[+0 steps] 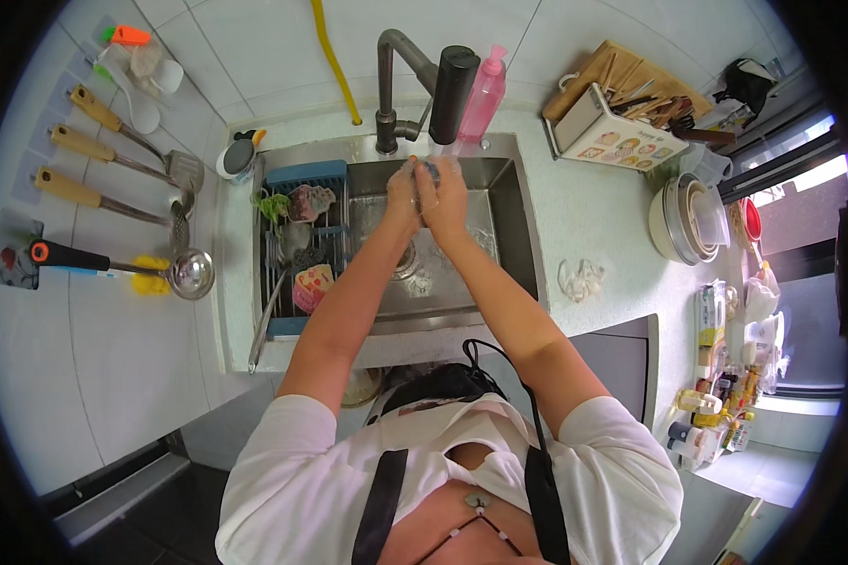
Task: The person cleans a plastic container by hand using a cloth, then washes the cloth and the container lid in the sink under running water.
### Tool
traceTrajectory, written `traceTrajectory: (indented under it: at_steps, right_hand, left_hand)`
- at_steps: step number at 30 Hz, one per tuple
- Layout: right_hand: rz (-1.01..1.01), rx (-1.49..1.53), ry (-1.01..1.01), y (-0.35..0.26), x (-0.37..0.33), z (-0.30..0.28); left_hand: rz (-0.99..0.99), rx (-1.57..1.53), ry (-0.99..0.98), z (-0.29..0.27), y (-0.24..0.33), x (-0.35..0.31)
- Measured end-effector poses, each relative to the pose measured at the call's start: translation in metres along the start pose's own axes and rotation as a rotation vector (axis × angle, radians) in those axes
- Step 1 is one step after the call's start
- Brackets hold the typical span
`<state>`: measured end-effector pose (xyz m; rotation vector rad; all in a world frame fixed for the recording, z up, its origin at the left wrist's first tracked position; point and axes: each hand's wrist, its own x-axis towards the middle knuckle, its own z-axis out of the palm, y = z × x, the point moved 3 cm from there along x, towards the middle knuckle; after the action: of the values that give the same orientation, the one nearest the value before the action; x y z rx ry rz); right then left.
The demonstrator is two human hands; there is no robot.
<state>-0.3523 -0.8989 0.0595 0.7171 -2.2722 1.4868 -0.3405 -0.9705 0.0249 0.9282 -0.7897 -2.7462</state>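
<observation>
Under the dark grey faucet (455,94), my left hand (402,200) and my right hand (446,196) are brought together, wet, over the stainless steel sink (452,287). Both have their fingers bent and pressed towards each other. A small dark patch shows between the fingertips, too small and blurred to name. Beside my left forearm a blue-grey drain rack (303,173) sits in the left part of the sink. It holds some green leaves (273,207), a pink patterned sponge (312,286), a dark scrubber and a long-handled metal utensil (266,325).
A pink pump bottle (483,102) stands behind the sink. Spatulas and a ladle (191,273) hang on the left wall. On the right counter are a crumpled clear plastic piece (581,280), a white utensil holder (622,132), stacked bowls (678,221) and several bottles.
</observation>
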Motion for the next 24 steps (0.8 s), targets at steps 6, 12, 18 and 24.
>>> traceTrajectory:
  at_steps: [6, 12, 18, 24]
  right_hand:
    - [0.378, -0.030, -0.005, 0.030, 0.018, 0.002]
    - [0.878, 0.501, -0.093, 0.093, 0.011, 0.005]
    - [0.973, 0.734, -0.260, 0.084, 0.013, -0.010]
    - [0.867, 0.457, -0.403, 0.077, -0.012, -0.023]
  left_hand:
    - [0.200, 0.189, -0.008, -0.018, -0.010, 0.013]
    - [0.226, 0.589, -0.142, -0.020, 0.009, -0.024]
    - [0.667, 1.037, -0.087, -0.041, 0.022, 0.000]
    - [0.390, 0.562, -0.088, -0.020, 0.037, 0.002]
